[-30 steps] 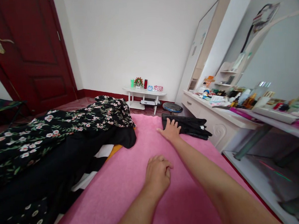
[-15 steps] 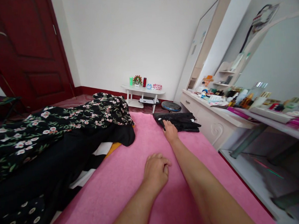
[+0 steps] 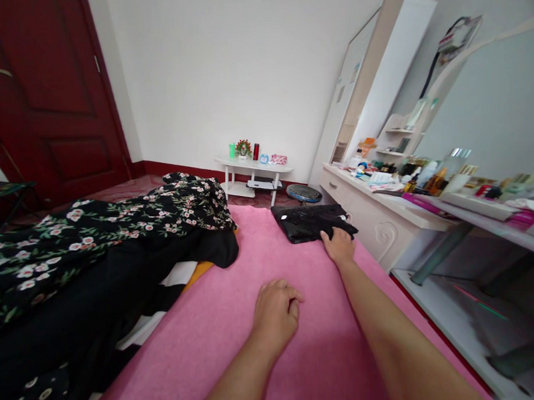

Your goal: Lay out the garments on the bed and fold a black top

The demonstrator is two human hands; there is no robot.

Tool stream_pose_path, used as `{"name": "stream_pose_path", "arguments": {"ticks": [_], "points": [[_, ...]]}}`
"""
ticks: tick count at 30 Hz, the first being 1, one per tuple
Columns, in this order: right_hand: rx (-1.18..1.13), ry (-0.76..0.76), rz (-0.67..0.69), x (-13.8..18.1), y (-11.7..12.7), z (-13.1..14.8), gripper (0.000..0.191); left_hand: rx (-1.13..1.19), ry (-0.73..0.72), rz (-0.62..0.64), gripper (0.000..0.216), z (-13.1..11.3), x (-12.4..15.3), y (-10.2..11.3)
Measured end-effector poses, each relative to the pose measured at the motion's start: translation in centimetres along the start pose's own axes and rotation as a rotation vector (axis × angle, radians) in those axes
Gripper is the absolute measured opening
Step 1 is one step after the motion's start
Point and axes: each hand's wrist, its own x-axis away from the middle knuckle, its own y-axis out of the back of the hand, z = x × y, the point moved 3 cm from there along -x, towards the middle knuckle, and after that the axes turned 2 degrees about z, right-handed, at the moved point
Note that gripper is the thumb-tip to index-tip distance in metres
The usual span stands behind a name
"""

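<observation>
A folded black garment (image 3: 302, 222) lies near the far end of the pink bedspread (image 3: 203, 342), with small white tags on it. My right hand (image 3: 341, 245) rests at its near right corner, fingers apart and lying on the dark cloth; the fingertips are hard to make out against it. Nearer to me, my left hand (image 3: 277, 311) lies palm down on the bedspread, its fingers loosely bent and the thumb apart, holding nothing. To the left spreads a heap of clothes, with a black floral garment (image 3: 136, 217) on top and plain black cloth (image 3: 105, 288) below.
A cluttered dressing table (image 3: 398, 201) with bottles and a mirror (image 3: 500, 101) stands along the right side. Beyond the bed are a small white table (image 3: 256, 164) and a round stool (image 3: 303, 193). A dark red door (image 3: 48, 99) is at the left.
My right hand has moved right along the black garment, from its left part to its near right corner. The garment's near left part lies flatter and wider. My left hand has hardly moved.
</observation>
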Motion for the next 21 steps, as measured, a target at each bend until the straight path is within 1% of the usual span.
{"name": "stream_pose_path", "arguments": {"ticks": [2, 5, 8, 9, 10, 11, 13, 14, 15, 16, 17, 19, 21], "points": [[0.029, 0.002, 0.024, -0.1, 0.1, -1.1, 0.056, 0.006, 0.0, -0.001, 0.027, 0.0, 0.0, 0.0], [0.123, 0.069, 0.026, 0.4, 0.5, -1.2, 0.055, 0.011, 0.003, 0.009, 0.027, -0.1, 0.0, 0.0], [0.215, 0.101, -0.031, 1.1, 1.4, -0.7, 0.055, 0.003, 0.009, 0.023, 0.027, -0.2, 0.0, 0.1], [0.225, 0.141, -0.056, 1.3, 1.7, -0.4, 0.055, 0.001, 0.01, 0.025, 0.027, -0.2, 0.0, 0.1], [0.224, 0.218, -0.07, 1.4, 1.9, 0.1, 0.054, -0.002, 0.011, 0.025, 0.027, -0.2, 0.0, 0.1], [0.217, 0.33, -0.06, 1.5, 2.0, 0.6, 0.054, -0.003, 0.012, 0.022, 0.028, -0.2, 0.0, 0.1], [0.196, 0.576, 0.029, 1.6, 2.0, 1.8, 0.056, -0.005, 0.014, 0.015, 0.028, -0.2, -0.1, 0.1], [0.192, 0.664, 0.089, 1.6, 1.9, 2.4, 0.056, -0.006, 0.016, 0.012, 0.028, -0.2, -0.1, 0.1], [0.197, 0.709, 0.139, 1.6, 1.9, 2.8, 0.057, -0.006, 0.017, 0.011, 0.028, -0.2, -0.1, 0.0], [0.211, 0.714, 0.167, 1.5, 1.8, 3.3, 0.058, -0.007, 0.017, 0.012, 0.027, -0.2, -0.2, 0.0], [0.234, 0.688, 0.174, 1.3, 1.8, 3.8, 0.058, -0.008, 0.017, 0.013, 0.027, -0.2, -0.2, 0.0], [0.285, 0.61, 0.157, 1.1, 1.8, 4.8, 0.057, -0.01, 0.019, 0.013, 0.027, -0.2, -0.2, 0.0], [0.32, 0.545, 0.141, 0.9, 1.7, 5.9, 0.049, -0.015, 0.021, 0.013, 0.027, -0.2, -0.2, 0.0]]}}
